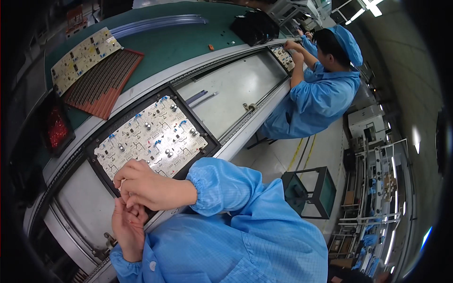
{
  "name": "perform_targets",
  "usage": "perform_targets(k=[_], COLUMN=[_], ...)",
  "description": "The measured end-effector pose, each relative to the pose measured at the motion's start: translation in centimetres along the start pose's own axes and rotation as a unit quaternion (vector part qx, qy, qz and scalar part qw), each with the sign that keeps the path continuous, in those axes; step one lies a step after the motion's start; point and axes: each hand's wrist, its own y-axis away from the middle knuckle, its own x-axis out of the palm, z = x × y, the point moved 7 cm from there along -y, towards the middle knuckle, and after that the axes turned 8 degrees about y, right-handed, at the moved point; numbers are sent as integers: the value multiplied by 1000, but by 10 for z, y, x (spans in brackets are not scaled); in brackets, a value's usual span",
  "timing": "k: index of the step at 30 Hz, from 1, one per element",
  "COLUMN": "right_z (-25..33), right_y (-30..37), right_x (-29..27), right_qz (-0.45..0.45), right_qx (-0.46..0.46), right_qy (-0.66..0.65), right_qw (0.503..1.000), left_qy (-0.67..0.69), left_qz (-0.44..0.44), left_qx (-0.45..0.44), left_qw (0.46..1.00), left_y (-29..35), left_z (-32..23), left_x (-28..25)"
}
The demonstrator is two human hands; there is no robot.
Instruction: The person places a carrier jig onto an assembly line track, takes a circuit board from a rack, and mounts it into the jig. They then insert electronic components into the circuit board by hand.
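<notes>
My right hand (153, 188) reaches across the near edge of a black-framed carrier (211, 142), its fingers bent together in a pinch. Just below it, my left hand (128, 231) is turned palm up with fingers curled in, its fingertips close to those of the right. A tiny reddish speck shows at the left fingers; whatever either hand holds is too small to name. Inside the carrier lies a pale circuit board (141, 129) fitted with black capacitors, blue parts and bent wire leads. My right hand covers its near left corner.
The carrier rests on a conveyor rail (236, 153). Beyond are a brown ribbed tray (101, 85), another circuit board (87, 59) and a dark bin of red parts (57, 129). Purple strips (196, 97) lie on the line. A co-worker (316, 89) in blue handles another board (283, 59).
</notes>
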Motion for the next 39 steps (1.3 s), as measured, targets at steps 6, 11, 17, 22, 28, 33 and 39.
perform_targets(k=[6,11,17,22,28,33,39], right_z=[-24,-34,-42,-34,-39,-38,-36], right_y=[7,15,22,30,37,39,38], right_x=[14,36,33,28,38,41,43], right_qz=[13,16,43,49,53,54,82], right_qx=[165,251,263,323,341,346,344], right_qy=[-237,-396,-315,-378,-426,-449,-434], right_qw=[957,883,911,866,836,822,829], left_qy=[-64,-112,-141,-146,-144,-145,-138], left_qz=[181,149,112,124,104,108,117], left_qx=[7,38,36,21,30,24,17], left_qw=[981,982,983,981,984,983,983], left_y=[-1,3,6,7,7,7,5], left_z=[6,0,3,5,5,5,6], left_x=[6,5,1,7,-2,-5,-9])
